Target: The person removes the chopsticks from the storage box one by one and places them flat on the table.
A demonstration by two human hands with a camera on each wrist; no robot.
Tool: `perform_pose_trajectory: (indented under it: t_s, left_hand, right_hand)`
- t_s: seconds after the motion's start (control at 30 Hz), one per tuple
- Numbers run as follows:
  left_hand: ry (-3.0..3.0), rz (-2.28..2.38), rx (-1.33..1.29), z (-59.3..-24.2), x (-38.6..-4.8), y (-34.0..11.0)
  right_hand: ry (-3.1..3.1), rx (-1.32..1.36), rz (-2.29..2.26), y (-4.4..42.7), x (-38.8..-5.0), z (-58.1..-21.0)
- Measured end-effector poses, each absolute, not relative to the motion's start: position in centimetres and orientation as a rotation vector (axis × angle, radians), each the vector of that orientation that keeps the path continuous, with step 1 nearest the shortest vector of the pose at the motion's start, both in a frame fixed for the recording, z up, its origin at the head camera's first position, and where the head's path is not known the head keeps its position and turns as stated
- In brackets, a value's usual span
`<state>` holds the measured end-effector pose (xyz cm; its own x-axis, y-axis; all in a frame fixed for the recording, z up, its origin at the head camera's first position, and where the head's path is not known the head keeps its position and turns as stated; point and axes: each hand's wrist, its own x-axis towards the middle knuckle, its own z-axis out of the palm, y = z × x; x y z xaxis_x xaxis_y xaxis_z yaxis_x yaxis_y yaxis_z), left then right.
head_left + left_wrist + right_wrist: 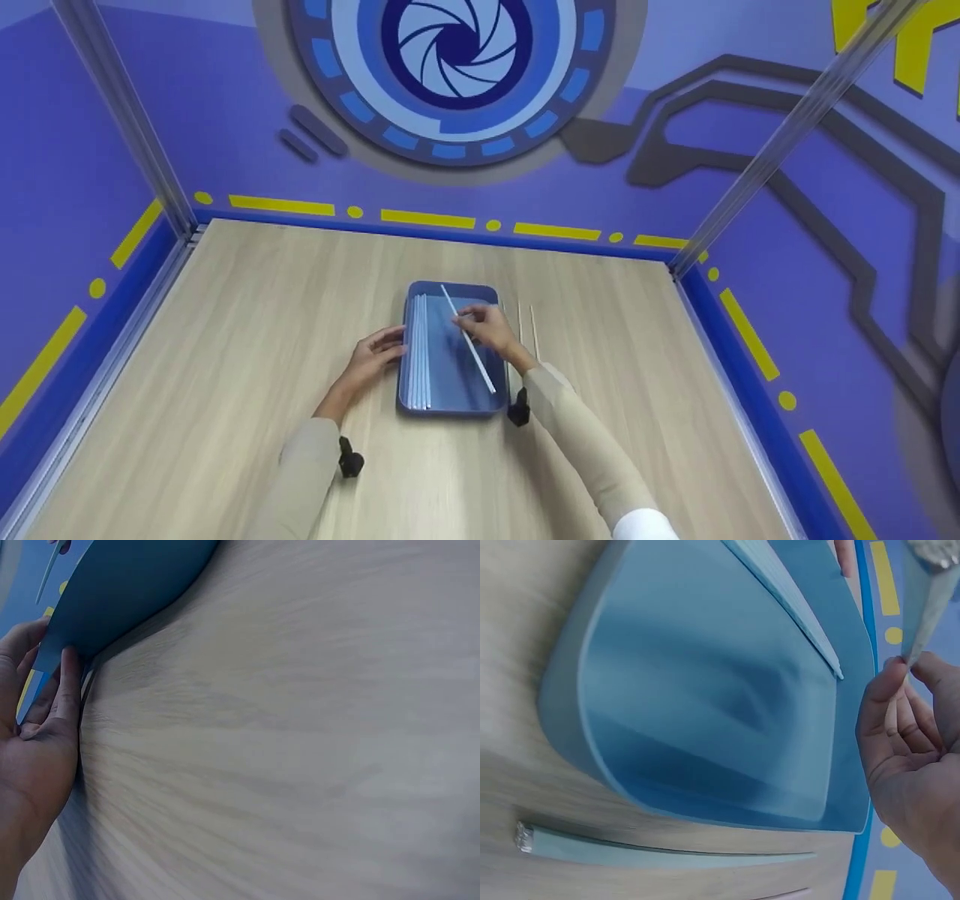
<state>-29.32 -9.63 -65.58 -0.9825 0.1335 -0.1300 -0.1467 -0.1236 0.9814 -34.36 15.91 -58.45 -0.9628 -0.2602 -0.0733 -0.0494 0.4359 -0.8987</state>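
Observation:
A blue rectangular tray (457,410) lies on the table, with several long white sticks (420,352) side by side along its left wall. Above the tray, my right hand (491,330) pinches one white stick (480,365) between thumb and fingers, tilted with its lower end toward me. The right wrist view shows that hand (915,757) gripping the stick (922,607) beside the tray wall (705,819). My left hand (371,360) rests its fingers against the tray's left side; in the left wrist view the hand (37,757) touches the tray wall (127,592) with extended fingers.
Several thin sticks lie on the wooden table (247,337) just right of the tray, partly behind my right forearm, one of them a white stick (645,851) in the right wrist view. Blue printed panels (420,187) and metal posts (127,112) enclose the table.

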Motion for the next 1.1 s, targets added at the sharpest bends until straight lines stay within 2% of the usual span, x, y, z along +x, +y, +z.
perform_pose_trajectory:
  t_s: [0.2,0.63,0.83,1.1]
  left_hand:
    - [1.927,2.234,0.01,-65.8,-29.4,-9.5]
    - [1.942,2.218,0.015,-65.7,-29.3,-9.5]
    - [1.934,2.217,-0.011,-65.8,-29.2,-9.5]
    - [1.943,2.215,-0.034,-65.5,-29.2,-9.6]
  right_hand:
    - [2.453,-0.1,-1.736,16.6,-34.1,-58.6]
    - [2.479,0.07,-1.829,18.5,-34.0,-58.8]
    - [2.469,0.084,-1.811,18.9,-32.2,-55.6]
    - [2.592,0.197,-1.819,21.7,-33.9,-59.0]
